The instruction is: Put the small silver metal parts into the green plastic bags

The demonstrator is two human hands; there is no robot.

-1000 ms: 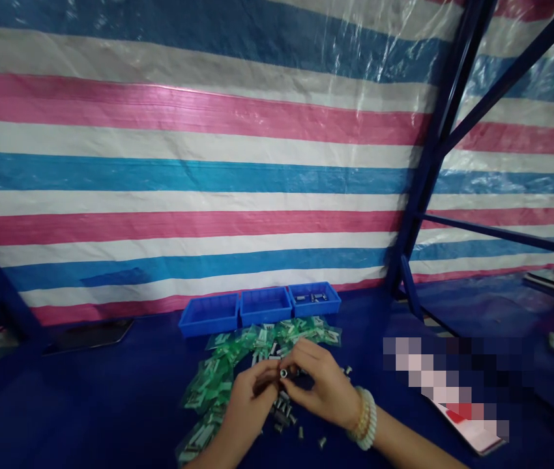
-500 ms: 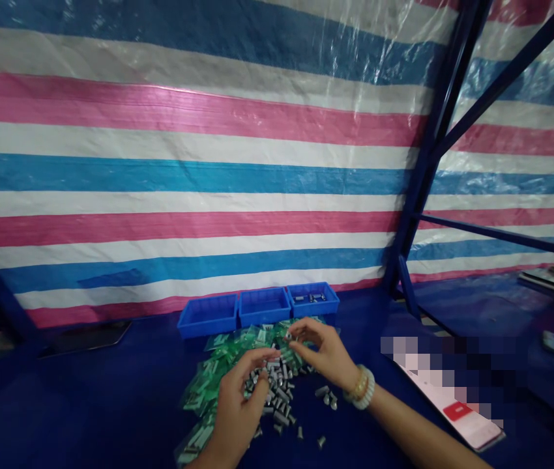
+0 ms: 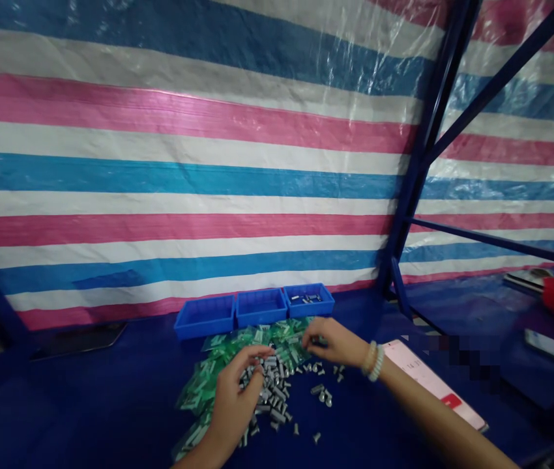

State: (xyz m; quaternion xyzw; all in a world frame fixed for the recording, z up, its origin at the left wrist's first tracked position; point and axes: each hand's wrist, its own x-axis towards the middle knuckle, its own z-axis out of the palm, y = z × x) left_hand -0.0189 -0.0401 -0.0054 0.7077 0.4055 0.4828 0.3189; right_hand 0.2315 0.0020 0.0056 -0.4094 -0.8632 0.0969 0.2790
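My left hand [image 3: 238, 391] is curved over the left side of a pile of small grey metal screws and sleeve-like pieces [image 3: 273, 391]. Its thumb and fingers are apart, and nothing shows gripped between them. To the right and further back, my right hand [image 3: 338, 343] hovers at the edge of the green-tinted clear bags [image 3: 218, 358], its fingers curled together; whatever they hold, if anything, is hidden. Small parts fill many of these bags, which spread behind and left of the pile. A few loose screws [image 3: 323, 394] lie right of the pile.
Three blue bins stand in a row behind the bags: a left bin [image 3: 204, 329], a middle bin [image 3: 260, 319] and a right bin [image 3: 309, 307] containing small metal parts. A lit phone [image 3: 436, 384] lies by my right forearm. A dark flat device [image 3: 81, 342] lies left; a metal post [image 3: 407, 195] rises right.
My right hand has moved slightly right, and its fingers have curled downward; the small metal piece seen at its fingertips is out of sight. My left hand stays beside the pile. The view has shifted slightly.
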